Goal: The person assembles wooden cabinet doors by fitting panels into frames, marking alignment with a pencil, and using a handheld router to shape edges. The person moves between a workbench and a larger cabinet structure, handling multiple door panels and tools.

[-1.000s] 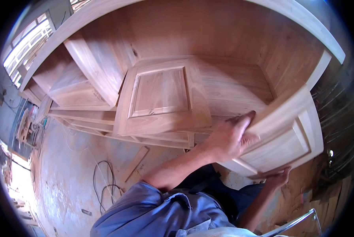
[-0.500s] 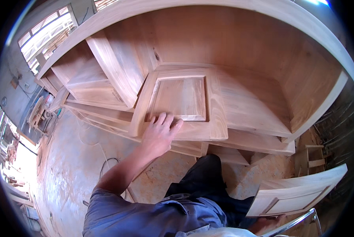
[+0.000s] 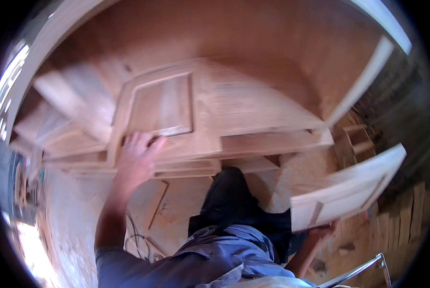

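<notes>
A framed cabinet door (image 3: 159,108) with a recessed panel lies on the shelf of a large unfinished wooden cabinet (image 3: 253,108). My left hand (image 3: 140,152) rests on that door's near rail, fingers spread over it, slightly blurred by motion. At the lower right, my right hand (image 3: 324,231) grips a second wooden cabinet door (image 3: 347,192) by its bottom edge. This door is held tilted out to my side, with its moulded frame partly showing. The right hand's fingers are partly hidden behind it.
Below the shelf the cabinet has a lower row of openings (image 3: 258,144). A narrow wood strip (image 3: 158,204) and dark cable (image 3: 137,235) lie on the dusty floor. Several boards (image 3: 400,223) and a small wooden frame (image 3: 359,140) stand at the right.
My view has swung right, so the cabinet sits further left. The door in my right hand has come up and tilted more, showing more of that hand. My left hand stays on the shelf door.
</notes>
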A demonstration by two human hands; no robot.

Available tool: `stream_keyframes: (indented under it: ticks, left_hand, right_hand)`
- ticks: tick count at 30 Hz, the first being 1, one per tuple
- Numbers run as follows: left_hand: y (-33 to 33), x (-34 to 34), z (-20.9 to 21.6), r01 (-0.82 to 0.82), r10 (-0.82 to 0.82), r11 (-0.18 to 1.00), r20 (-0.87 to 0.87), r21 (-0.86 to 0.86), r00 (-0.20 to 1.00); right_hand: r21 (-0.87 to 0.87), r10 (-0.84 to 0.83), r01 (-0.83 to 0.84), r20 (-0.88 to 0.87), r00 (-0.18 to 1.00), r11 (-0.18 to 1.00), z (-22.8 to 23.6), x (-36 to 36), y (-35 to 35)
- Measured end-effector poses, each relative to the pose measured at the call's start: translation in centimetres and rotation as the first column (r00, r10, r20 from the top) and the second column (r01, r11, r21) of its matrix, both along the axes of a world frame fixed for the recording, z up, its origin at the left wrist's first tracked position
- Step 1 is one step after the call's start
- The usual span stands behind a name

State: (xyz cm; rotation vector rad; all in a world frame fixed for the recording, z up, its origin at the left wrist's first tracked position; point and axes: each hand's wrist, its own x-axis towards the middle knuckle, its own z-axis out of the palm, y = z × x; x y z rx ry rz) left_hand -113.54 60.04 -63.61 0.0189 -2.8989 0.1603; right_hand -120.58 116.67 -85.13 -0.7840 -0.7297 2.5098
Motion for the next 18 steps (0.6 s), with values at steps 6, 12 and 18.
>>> stream_keyframes:
  ticks: [6, 12, 18]
  left_hand:
    - [7.3, -3.4, 0.2, 0.41, -0.285, 0.6, -0.296, 0.687, 0.912]
    - [18.8, -9.6, 0.2, 0.514, -0.315, 0.183, -0.445, 0.838, 0.838]
    - [21.9, -3.2, -5.7, 0.362, 0.057, -0.031, -0.36, 0.932, 0.931]
  right_hand:
    - [0.182, 0.023, 0.006, -0.154, 0.988, 0.983, 3.3, -4.7, -0.1]
    - [0.387, 0.262, -0.141, -0.278, 0.924, 0.911, 9.9, -12.7, -3.8]
    - [0.754, 0.45, -0.335, 0.058, 0.891, 0.565, 15.3, -13.2, -5.3]
